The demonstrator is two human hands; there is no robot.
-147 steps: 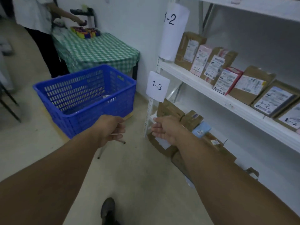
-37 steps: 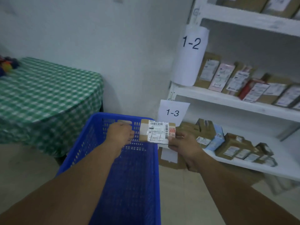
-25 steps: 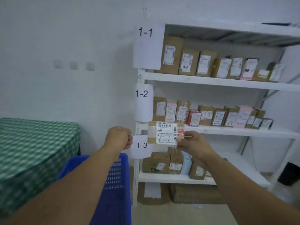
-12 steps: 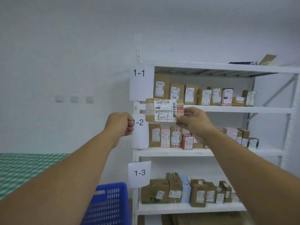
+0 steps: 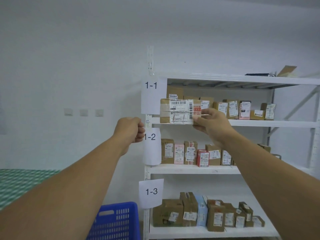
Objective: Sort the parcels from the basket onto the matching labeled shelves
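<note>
Parcel (image 5: 176,110) was up at the level of the shelf marked by the 1-1 label (image 5: 151,94), a brown box lying lengthwise with its white shipping sticker facing me. My right hand (image 5: 210,122) pinched its right end, thumb on the front face and fingers curled round the back. Its lower edge sat about level with the front lip of the top shelf (image 5: 259,123), at the left end; I could not tell whether it was touching the board. My left hand (image 5: 131,129) was curled into a fist beside the 1-2 label (image 5: 151,146), and I saw nothing in it. The blue basket (image 5: 119,220) stood low down, well apart from the parcel.

I judged the step in hand to be the placing itself, with the shelf apparently chosen. The pen strokes on the sticker were too small for me to read, so I could not confirm the match. The next move, as I saw it, called for pushing the box in over the lip, in front of or beside the row of boxes (image 5: 242,110) standing there, without knocking them over, then letting go.
</note>
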